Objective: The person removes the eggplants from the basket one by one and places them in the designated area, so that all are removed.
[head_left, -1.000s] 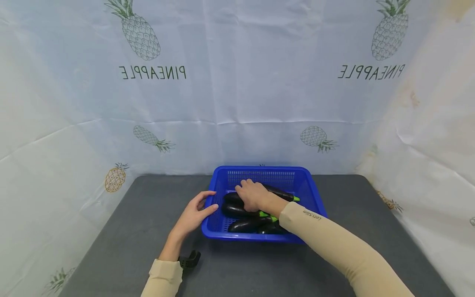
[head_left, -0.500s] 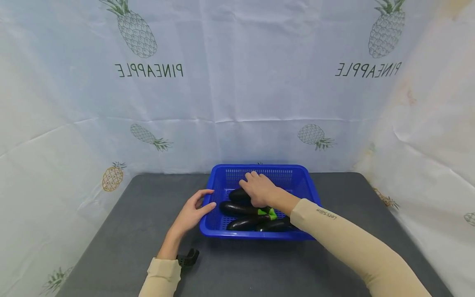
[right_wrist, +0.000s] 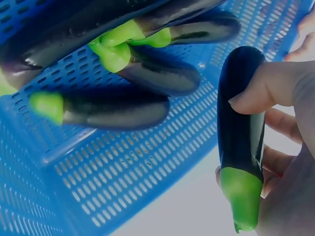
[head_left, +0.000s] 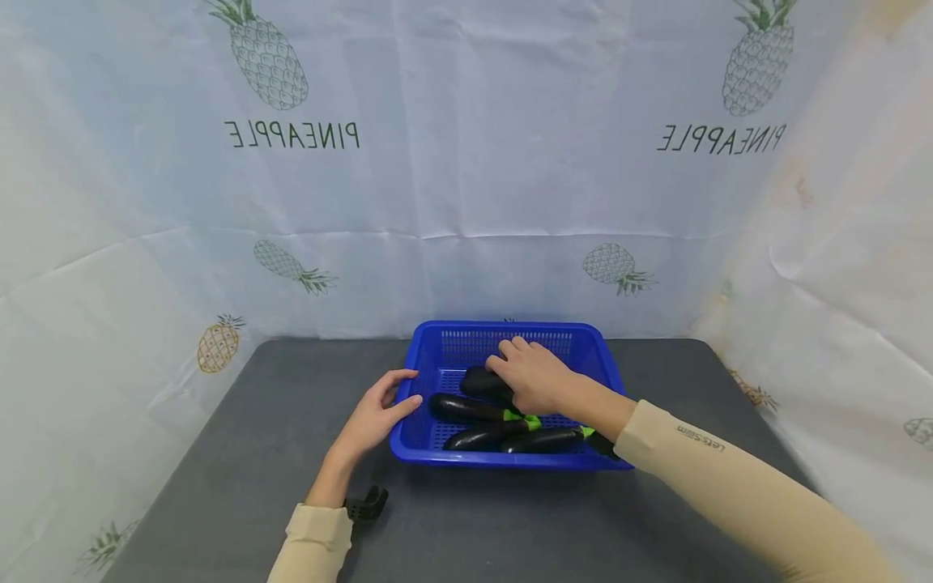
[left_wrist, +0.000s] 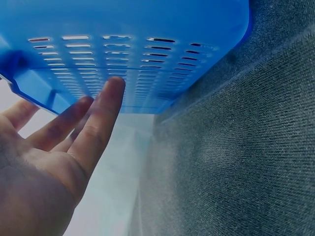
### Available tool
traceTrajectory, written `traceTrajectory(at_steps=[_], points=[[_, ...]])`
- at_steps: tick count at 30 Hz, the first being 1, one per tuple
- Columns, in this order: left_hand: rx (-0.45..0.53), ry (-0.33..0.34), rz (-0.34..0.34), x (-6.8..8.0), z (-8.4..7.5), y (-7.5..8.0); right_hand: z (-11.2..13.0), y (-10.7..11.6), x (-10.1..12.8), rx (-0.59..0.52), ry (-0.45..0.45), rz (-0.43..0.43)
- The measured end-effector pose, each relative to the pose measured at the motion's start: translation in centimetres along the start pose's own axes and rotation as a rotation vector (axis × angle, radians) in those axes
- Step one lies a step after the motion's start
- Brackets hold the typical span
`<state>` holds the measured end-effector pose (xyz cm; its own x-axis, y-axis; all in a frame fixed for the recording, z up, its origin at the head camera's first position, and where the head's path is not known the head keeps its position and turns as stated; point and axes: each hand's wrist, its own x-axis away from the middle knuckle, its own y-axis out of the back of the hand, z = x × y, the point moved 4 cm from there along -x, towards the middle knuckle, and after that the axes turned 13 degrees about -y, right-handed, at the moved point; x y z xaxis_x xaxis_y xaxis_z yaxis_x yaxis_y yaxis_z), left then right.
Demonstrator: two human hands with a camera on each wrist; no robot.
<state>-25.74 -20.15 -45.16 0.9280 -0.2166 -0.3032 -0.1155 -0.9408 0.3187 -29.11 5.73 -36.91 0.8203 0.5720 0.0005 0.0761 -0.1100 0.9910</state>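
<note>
Left hand (head_left: pixel 373 414), fingers spread and relaxed, rests against the left wall of the blue basket (head_left: pixel 510 463) on the table (head_left: pixel 240 453); right hand (head_left: pixel 535 380) curls thumb and fingers round one eggplant (right_wrist: pixel 240 132), raised over the far part of the basket. Judged smooth, glossy, likely slippery, firm and light; best taken mid-body, not by the green cap. Versus 1.0 s ago: right hand has drawn rightward and lifted its eggplant off the pile; left hand unchanged.
</note>
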Motion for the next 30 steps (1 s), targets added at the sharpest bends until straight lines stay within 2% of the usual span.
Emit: traceTrajectory(at_steps=[6, 11, 20, 30], points=[[0.010, -0.013, 0.008, -0.3, 0.2, -0.1, -0.6, 0.8, 1.8, -0.010, 0.027, -0.056], [0.047, -0.011, 0.012, 0.1, 0.3, -0.1, -1.5, 1.3, 3.0, -0.028, 0.034, -0.088], [0.029, -0.021, 0.018, -0.3, 0.2, -0.1, -3.9, 1.9, 5.9, -0.108, 0.010, -0.173], [0.055, -0.015, 0.028, 0.1, 0.3, -0.1, -5.9, 2.6, 9.1, -0.170, -0.051, -0.284]])
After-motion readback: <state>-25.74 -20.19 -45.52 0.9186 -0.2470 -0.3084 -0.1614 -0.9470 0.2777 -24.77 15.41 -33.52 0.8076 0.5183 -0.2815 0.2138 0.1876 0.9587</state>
